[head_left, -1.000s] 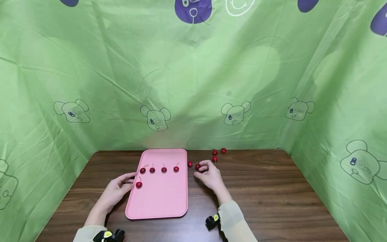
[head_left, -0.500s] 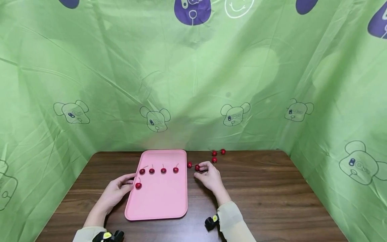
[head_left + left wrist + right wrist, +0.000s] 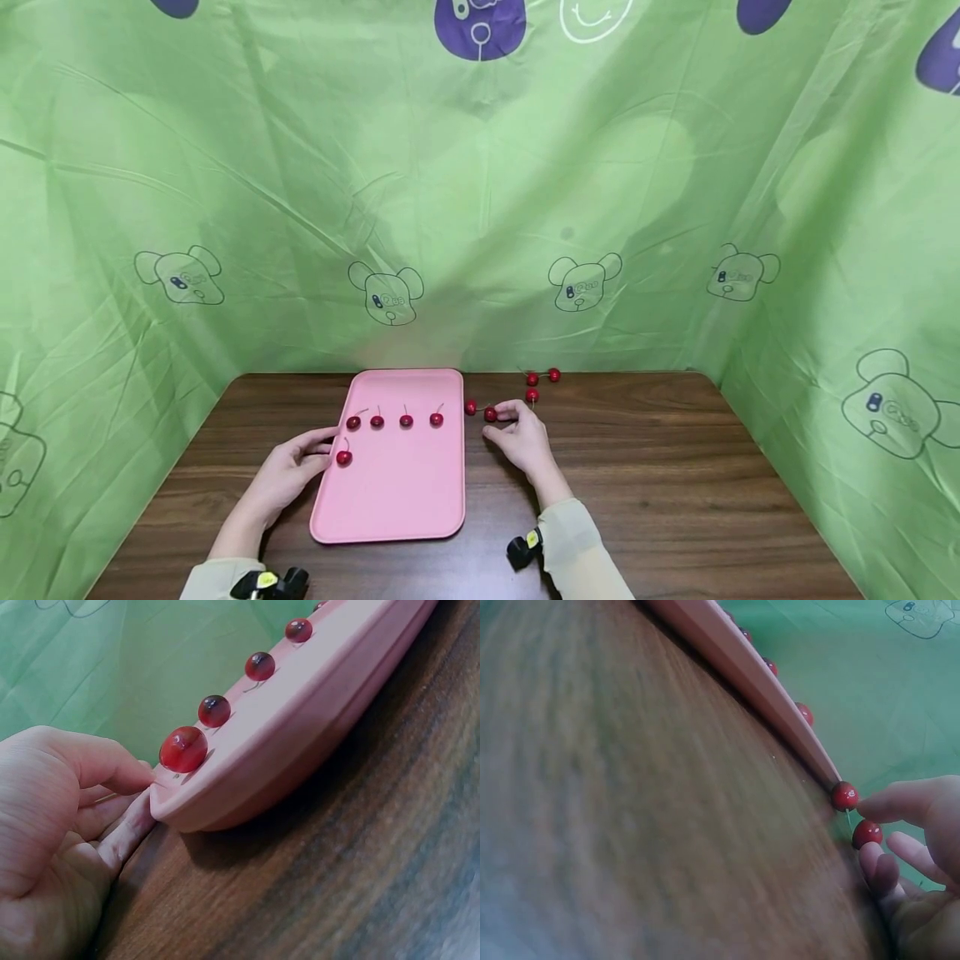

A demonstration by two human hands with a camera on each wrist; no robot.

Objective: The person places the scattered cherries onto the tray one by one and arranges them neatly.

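Note:
A pink tray [image 3: 397,492] lies on the table with several red cherries on it. Four stems and fruits form a row across it, and one cherry [image 3: 344,458] sits below the row by the left rim. My left hand [image 3: 288,467] grips that rim, thumb on the edge beside this cherry [image 3: 184,750]. Off the tray's right side lie two cherries, one [image 3: 471,407] near the rim and another [image 3: 491,414] at my right fingertips. My right hand [image 3: 521,437] has its thumb and fingers spread apart, touching or almost touching that second cherry [image 3: 868,834].
Three more cherries [image 3: 532,395] lie on the table behind my right hand, near its back edge. The dark wooden table [image 3: 660,483] is enclosed by green printed cloth [image 3: 480,208]. Each wrist wears a black camera.

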